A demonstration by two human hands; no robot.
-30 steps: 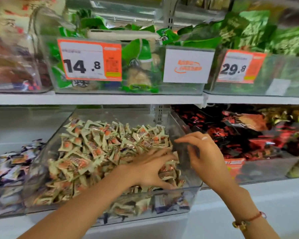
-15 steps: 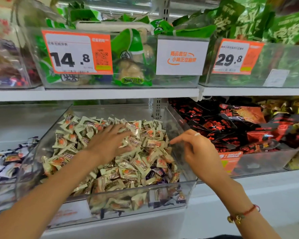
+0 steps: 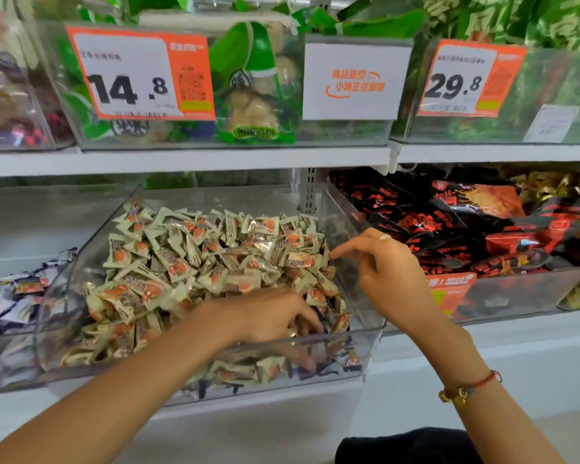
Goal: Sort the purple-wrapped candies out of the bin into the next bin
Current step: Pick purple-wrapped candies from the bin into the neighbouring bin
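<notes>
two hands [image 3: 275, 318] in one bin [image 3: 365, 343]

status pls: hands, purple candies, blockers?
Left hand dug into front-right corner of clear plastic bin, grip hidden. Right hand open over right wall. Purple-wrapped candies buried low under cream-wrapped candies.

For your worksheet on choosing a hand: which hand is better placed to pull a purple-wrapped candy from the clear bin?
Left. The left hand is already dug into the front right corner of the clear bin, where dark purple wrappers show. The right hand hovers at the bin's right wall, fingers clear of the candies.
</notes>
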